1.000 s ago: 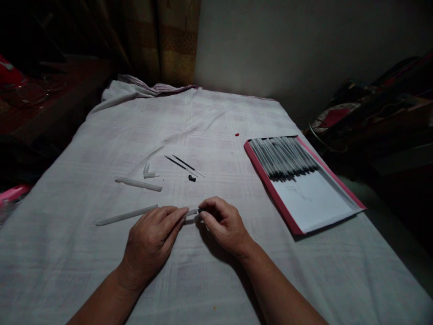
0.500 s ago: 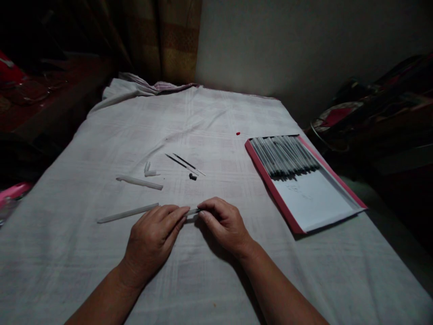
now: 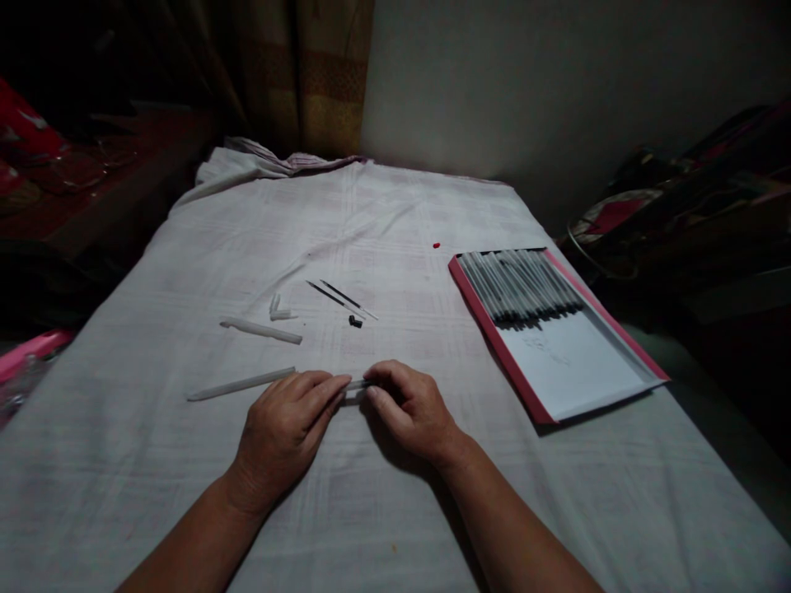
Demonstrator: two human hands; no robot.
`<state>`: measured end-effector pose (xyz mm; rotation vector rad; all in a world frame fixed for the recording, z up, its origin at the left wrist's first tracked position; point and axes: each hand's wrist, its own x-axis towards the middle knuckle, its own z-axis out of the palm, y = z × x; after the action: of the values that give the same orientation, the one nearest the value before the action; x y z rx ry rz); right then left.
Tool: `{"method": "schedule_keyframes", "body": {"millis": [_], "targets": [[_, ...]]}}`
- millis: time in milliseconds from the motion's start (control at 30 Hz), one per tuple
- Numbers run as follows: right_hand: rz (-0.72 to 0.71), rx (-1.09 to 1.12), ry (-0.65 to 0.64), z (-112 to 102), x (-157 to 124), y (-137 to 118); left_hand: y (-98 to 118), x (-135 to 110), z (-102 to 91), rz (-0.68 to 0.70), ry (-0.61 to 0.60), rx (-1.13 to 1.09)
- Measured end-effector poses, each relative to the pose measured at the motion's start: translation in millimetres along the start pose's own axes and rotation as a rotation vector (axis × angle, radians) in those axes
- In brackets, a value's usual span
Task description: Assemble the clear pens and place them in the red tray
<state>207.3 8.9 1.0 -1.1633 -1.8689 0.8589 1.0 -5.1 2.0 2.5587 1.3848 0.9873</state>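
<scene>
My left hand [image 3: 293, 424] is closed around the left part of a slim translucent pen [image 3: 357, 385]. At the pen's dark right end, my right hand [image 3: 411, 408] pinches with thumb and fingers. Only a short stretch of the pen shows between the hands; the rest is hidden. One translucent pen barrel [image 3: 238, 385] lies just left of my left hand, and another barrel [image 3: 263, 332] lies beyond it. Farther off are small whitish caps [image 3: 283, 314], two dark ink refills [image 3: 334, 298] side by side, and small black plugs [image 3: 355, 322].
To the right, a red-edged shallow box [image 3: 503, 354] holds a row of many pens [image 3: 525, 284] with dark ends. A tiny red piece [image 3: 436, 245] lies near its far left corner. A pale checked cloth [image 3: 346, 511] covers the surface, wrinkled toward the back.
Both hands keep their hold on the pen with almost no movement. The whole view has shifted slightly, so the loose parts appear a little farther right.
</scene>
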Motion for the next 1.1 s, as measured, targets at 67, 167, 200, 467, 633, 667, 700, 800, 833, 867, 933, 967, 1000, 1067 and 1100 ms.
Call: {"method": "schedule_keyframes", "body": {"millis": [67,167,200,467,633,667,700,800,833,867,933,967,1000,1067,1100], "targets": [[0.002,-0.008,-0.005,-0.2,0.4,0.3,0.2,0.3,0.1,0.003,-0.001,0.001],[0.019,-0.017,-0.012,0.1,1.6,-0.2,0.1,0.1,0.4,0.004,0.001,-0.001],[0.023,-0.015,-0.011,0.1,1.7,-0.5,-0.1,-0.1,0.5,0.003,0.0,-0.003],[0.045,0.02,-0.025,-1.3,1.0,-0.1,-1.0,-0.9,0.7,-0.005,-0.014,-0.005],[0.041,0.024,-0.021,-1.0,0.8,0.6,-0.1,-0.1,0.1,0.004,-0.009,-0.004],[0.032,0.02,-0.023,-1.0,0.7,0.8,0.0,0.0,0.0,0.003,-0.007,-0.003],[0.028,0.014,-0.026,-1.0,0.6,1.0,0.1,0.1,-0.1,0.003,-0.005,-0.002],[0.036,-0.005,-0.039,-1.1,0.7,1.5,0.1,0.1,-0.2,0.011,0.004,0.0],[0.04,-0.007,-0.043,-1.2,0.7,1.5,0.0,0.1,-0.1,0.016,0.007,0.001],[0.041,-0.007,-0.043,-1.3,0.8,1.6,-0.1,0.1,0.0,0.021,0.008,0.003],[0.028,-0.001,-0.038,-1.7,0.8,1.5,-0.3,0.2,0.2,0.028,0.013,0.009],[0.017,0.001,-0.039,-2.0,0.8,1.3,-0.4,0.2,0.2,0.03,0.014,0.012],[0.007,0.002,-0.042,-2.4,0.8,1.2,-0.4,0.2,0.2,0.031,0.016,0.013],[-0.003,-0.006,-0.055,-2.9,1.1,0.9,-0.4,0.2,0.1,0.035,0.015,0.013],[-0.001,-0.015,-0.06,-3.1,1.3,0.7,-0.4,0.1,0.0,0.036,0.014,0.013]]}}
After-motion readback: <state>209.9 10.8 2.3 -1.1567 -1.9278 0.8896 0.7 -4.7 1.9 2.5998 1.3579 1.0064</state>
